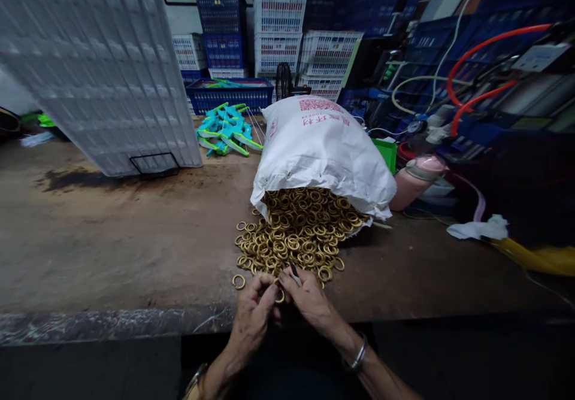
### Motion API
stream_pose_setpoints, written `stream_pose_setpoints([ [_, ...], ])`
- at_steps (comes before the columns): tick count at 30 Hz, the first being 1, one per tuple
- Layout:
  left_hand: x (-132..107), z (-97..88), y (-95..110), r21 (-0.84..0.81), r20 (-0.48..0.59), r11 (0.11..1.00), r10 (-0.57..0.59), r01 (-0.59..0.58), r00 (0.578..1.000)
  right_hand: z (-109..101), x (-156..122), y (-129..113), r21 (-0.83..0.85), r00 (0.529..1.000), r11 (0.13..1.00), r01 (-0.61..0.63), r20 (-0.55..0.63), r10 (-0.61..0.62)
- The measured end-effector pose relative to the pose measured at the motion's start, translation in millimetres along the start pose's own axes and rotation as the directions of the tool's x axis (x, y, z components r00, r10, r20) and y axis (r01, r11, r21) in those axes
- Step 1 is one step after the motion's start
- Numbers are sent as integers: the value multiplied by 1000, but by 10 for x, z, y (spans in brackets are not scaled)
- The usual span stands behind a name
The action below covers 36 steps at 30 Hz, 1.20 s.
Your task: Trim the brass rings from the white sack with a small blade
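My left hand [255, 307] pinches a brass-coloured ring [280, 297] at the table's front edge. My right hand [309, 298] is closed around a slim tool with a dark end and a pale flat part, which looks like a small knife [294, 273]. Its fingertips meet the ring, so both hands are almost touching. Just beyond them lies a heap of similar rings [291, 244], spilling from the mouth of a white woven sack [323, 142] that rests on its side. One loose ring [238, 281] lies left of the heap.
A tall translucent ribbed panel stack [103, 70] stands on the wooden table [112, 238] in a black wire stand [155, 163]. Turquoise and green plastic pieces [229, 127] lie behind. A pink bottle [417, 178] and orange hoses [458, 82] are at right; crates [278, 17] are stacked at the back.
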<state>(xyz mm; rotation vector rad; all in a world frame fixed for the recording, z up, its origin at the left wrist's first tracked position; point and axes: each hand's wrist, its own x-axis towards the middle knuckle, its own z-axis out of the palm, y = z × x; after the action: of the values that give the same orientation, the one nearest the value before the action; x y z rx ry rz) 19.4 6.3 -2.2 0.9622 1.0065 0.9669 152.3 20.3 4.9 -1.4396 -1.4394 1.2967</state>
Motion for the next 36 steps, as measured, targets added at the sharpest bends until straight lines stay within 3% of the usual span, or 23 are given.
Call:
stream_pose_setpoints([
  [4, -37, 28, 1, -254, 91, 948, -174, 192, 980, 4, -8, -29, -33, 1000, 999, -13, -10, 13],
  [6, -42, 30, -5, -319, 89, 921, -207, 224, 974, 9, -11, -41, -16, 1000, 1000, -19, 7, 19],
  [11, -30, 22, -19, -347, 68, 924, -146, 160, 987, -1, 8, -25, 32, 1000, 999, -9, -12, 9],
  [14, -32, 27, -28, -354, 53, 925, -128, 138, 990, -17, -8, -19, -136, 997, 989, 52, -53, -59],
  [18, -29, 26, -27, -306, 33, 948, -81, 88, 996, -10, -84, -53, -411, 991, 902, 131, 73, -111],
  [21, -24, 9, -40, -245, 33, 968, -47, 53, 998, 13, -125, -67, -512, 985, 843, 164, 133, -111],
  [25, -32, -17, -65, -207, 15, 977, -48, 50, 999, 29, -129, -32, -623, 981, 757, 195, 124, -150],
  [29, -47, -19, -55, -184, -7, 981, -67, 65, 998, 34, -135, -28, -675, 982, 713, 187, 99, -163],
  [36, -80, -8, -29, -126, -31, 992, 13, -17, 999, 77, -141, -6, -696, 985, 698, 165, 84, -149],
])
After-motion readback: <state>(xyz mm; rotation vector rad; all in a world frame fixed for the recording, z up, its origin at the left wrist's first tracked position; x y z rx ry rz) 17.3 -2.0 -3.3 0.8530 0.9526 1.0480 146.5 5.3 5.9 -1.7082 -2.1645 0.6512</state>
